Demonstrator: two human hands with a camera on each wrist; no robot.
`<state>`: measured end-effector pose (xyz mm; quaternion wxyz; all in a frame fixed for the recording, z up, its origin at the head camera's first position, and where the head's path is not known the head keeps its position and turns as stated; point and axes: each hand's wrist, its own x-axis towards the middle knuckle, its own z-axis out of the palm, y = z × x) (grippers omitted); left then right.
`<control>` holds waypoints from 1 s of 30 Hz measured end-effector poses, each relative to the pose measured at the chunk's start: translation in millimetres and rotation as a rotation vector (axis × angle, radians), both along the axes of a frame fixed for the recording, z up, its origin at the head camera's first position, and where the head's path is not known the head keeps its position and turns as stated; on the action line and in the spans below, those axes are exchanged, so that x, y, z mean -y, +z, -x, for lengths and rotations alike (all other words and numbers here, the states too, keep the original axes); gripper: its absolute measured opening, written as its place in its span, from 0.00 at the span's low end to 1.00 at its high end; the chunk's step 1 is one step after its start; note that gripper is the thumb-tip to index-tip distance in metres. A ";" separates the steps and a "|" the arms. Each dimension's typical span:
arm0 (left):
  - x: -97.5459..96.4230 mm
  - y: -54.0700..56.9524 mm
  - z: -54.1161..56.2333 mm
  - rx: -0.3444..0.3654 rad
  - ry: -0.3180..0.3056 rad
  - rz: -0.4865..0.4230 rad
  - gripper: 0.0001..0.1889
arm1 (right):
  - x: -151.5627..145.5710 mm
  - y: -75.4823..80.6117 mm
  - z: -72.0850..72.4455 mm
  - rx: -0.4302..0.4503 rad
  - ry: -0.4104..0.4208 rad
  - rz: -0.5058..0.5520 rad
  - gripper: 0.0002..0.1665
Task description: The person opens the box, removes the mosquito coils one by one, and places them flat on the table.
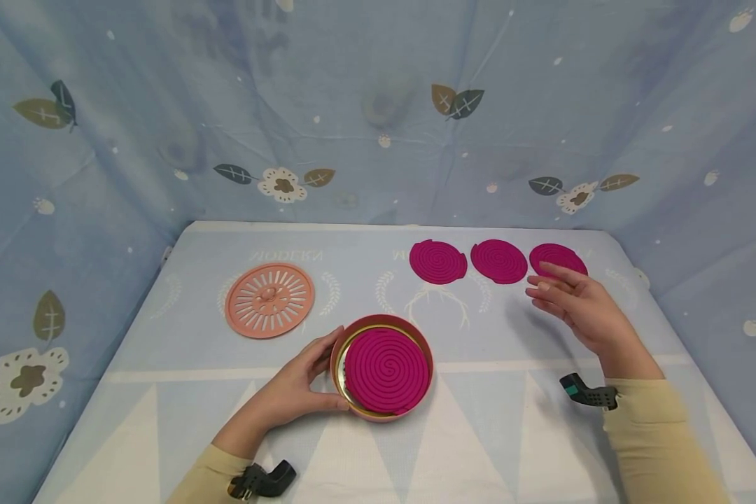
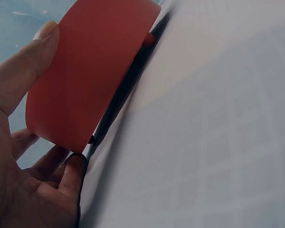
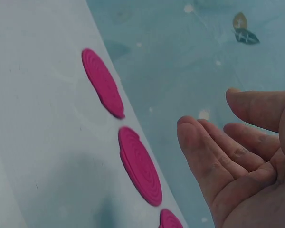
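My left hand (image 1: 296, 388) grips the near left side of a round red tin (image 1: 430, 350), thumb at the front and fingers behind. Inside the tin lies a magenta mosquito coil (image 1: 387, 369), flat below the rim, with a strip of gold inner wall showing on its left. The left wrist view shows the tin's smooth outer wall (image 2: 85, 66) between thumb and fingers. Over the table's right side hovers my right hand (image 1: 579, 308), fingers loosely extended and holding nothing. Its fingertips overlap the rightmost mosquito coil (image 1: 551, 255) in the head view.
Two more magenta coils, a middle one (image 1: 499, 262) and a left one (image 1: 437, 262), lie in a row along the table's back edge. An orange slotted lid (image 1: 252, 308) rests left of the tin. Blue patterned cloth (image 1: 378, 126) hangs behind the table.
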<state>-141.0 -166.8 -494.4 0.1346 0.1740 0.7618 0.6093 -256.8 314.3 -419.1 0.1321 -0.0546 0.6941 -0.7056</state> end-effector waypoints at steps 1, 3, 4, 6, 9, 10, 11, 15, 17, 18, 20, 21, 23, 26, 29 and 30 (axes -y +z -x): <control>0.1 0.0 0.1 0.000 0.000 0.000 0.59 | 3.3 0.7 -1.0 -0.007 0.008 -0.023 0.36; 0.2 0.2 0.2 0.000 0.000 0.001 0.59 | 9.7 1.7 -2.9 -0.015 0.025 -0.058 0.36; 0.2 0.3 0.2 0.000 0.000 0.002 0.59 | 12.7 2.2 -3.9 -0.019 0.034 -0.073 0.36; 0.2 0.5 0.3 0.001 0.000 0.005 0.59 | 18.5 2.8 -5.8 -0.030 0.056 -0.096 0.37; 0.2 0.8 0.4 0.000 -0.002 0.006 0.59 | 26.9 2.6 -8.1 -0.052 0.088 -0.147 0.36; 0.2 0.8 0.4 -0.001 -0.003 0.007 0.59 | 29.9 2.5 -8.9 -0.058 0.098 -0.163 0.36; 0.2 0.9 0.3 0.000 -0.003 0.006 0.59 | 32.8 2.0 -9.4 -0.067 0.109 -0.183 0.36; 0.3 -0.1 0.3 -0.003 -0.003 0.004 0.59 | 45.7 0.9 -12.1 -0.074 0.143 -0.224 0.35; 0.3 -0.8 0.4 -0.008 -0.001 0.003 0.59 | 52.7 0.1 -12.9 -0.069 0.158 -0.231 0.36; 0.4 -1.2 0.5 -0.010 0.000 0.004 0.59 | 56.2 -0.2 -13.4 -0.059 0.162 -0.226 0.36; 0.4 -1.9 0.5 -0.014 0.001 0.004 0.59 | 63.5 -0.7 -14.4 -0.042 0.173 -0.216 0.37; 0.4 -2.0 0.5 -0.013 0.002 0.006 0.59 | 67.5 -0.7 -15.0 -0.035 0.180 -0.213 0.37; 0.5 -2.2 0.4 -0.011 0.002 0.006 0.59 | 74.8 -0.6 -16.3 -0.022 0.195 -0.208 0.37; 0.6 -2.1 0.4 -0.007 0.001 0.004 0.59 | 84.9 -0.2 -17.9 -0.015 0.226 -0.190 0.36; 0.6 -2.1 0.4 -0.005 -0.001 0.001 0.59 | 94.0 -0.2 -18.9 -0.016 0.256 -0.176 0.35; 0.6 -2.0 0.4 -0.005 -0.002 0.000 0.59 | 97.0 -0.2 -19.2 -0.018 0.268 -0.173 0.35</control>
